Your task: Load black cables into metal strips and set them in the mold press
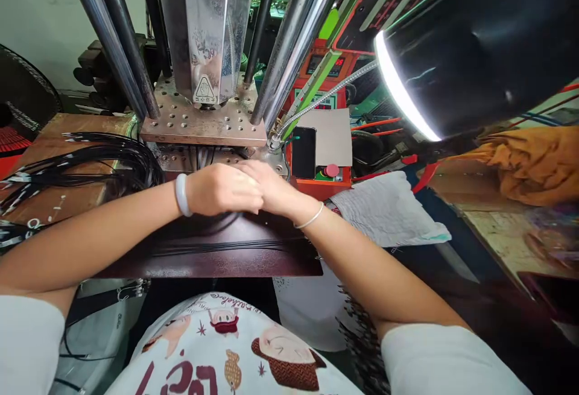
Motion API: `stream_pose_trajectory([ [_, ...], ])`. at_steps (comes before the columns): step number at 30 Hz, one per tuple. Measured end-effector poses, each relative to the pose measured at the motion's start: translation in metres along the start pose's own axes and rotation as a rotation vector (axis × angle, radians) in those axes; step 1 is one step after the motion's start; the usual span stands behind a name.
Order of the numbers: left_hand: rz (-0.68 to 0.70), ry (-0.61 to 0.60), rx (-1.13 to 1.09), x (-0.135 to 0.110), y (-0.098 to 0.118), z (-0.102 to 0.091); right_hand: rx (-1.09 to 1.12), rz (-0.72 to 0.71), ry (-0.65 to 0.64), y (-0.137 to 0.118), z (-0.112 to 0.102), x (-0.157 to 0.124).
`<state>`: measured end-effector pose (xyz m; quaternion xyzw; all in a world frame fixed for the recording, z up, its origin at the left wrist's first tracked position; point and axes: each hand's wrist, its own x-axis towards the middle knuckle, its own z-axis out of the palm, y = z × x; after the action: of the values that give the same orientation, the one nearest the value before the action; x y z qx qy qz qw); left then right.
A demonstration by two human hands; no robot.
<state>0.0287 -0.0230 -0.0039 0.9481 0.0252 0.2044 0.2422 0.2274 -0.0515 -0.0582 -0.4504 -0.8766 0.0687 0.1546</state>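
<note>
My left hand, with a pale bangle at its wrist, reaches to the front of the press's lower block. Its fingers are closed together and cross in front of my right hand, which wears a thin bracelet. The two hands overlap, and anything between the fingers is hidden. Above them is the press's drilled metal plate, under a metal housing with a hand-warning label. Thin black cables lie across the dark red work surface below my hands.
A bundle of black cables lies on the wooden table at left. To the right are a phone, a red stop button and a grey cloth. A lit lamp hangs at upper right. Steel columns flank the press.
</note>
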Motion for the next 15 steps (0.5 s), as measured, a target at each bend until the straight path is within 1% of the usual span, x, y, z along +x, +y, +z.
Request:
stream_pose_trajectory([
  [1,-0.101,0.109,-0.011,-0.001,-0.002,0.000,-0.041,0.046,-0.058,0.006,0.003,0.001],
  [2,-0.232,0.236,-0.011,-0.004,-0.004,-0.001,-0.070,0.082,-0.108,0.011,0.006,-0.002],
  [3,-0.364,0.346,-0.013,-0.008,-0.008,-0.003,-0.082,0.105,-0.136,0.015,0.009,-0.006],
  [4,-0.478,0.422,-0.021,-0.012,-0.011,-0.004,-0.077,0.109,-0.142,0.015,0.012,-0.012],
  [5,-0.560,0.444,-0.035,-0.016,-0.015,-0.004,-0.063,0.095,-0.138,0.013,0.014,-0.019],
  [6,-0.607,0.419,-0.054,-0.019,-0.019,-0.004,-0.044,0.079,-0.126,0.007,0.015,-0.025],
  [7,-0.624,0.373,-0.068,-0.022,-0.022,-0.002,-0.020,0.069,-0.118,0.000,0.016,-0.029],
  [9,-0.601,0.315,-0.068,-0.024,-0.026,0.003,0.075,0.069,-0.122,-0.016,0.016,-0.032],
  [10,-0.577,0.318,-0.068,-0.024,-0.027,0.006,0.151,0.089,-0.102,-0.023,0.016,-0.030],
  [12,-0.540,0.367,-0.100,-0.024,-0.026,0.009,0.340,0.175,0.013,-0.032,0.016,-0.022],
  [14,-0.550,0.405,-0.173,-0.022,-0.022,0.009,0.567,0.280,0.134,-0.035,0.017,-0.010],
  [15,-0.559,0.415,-0.205,-0.022,-0.019,0.009,0.686,0.324,0.149,-0.034,0.018,-0.004],
])
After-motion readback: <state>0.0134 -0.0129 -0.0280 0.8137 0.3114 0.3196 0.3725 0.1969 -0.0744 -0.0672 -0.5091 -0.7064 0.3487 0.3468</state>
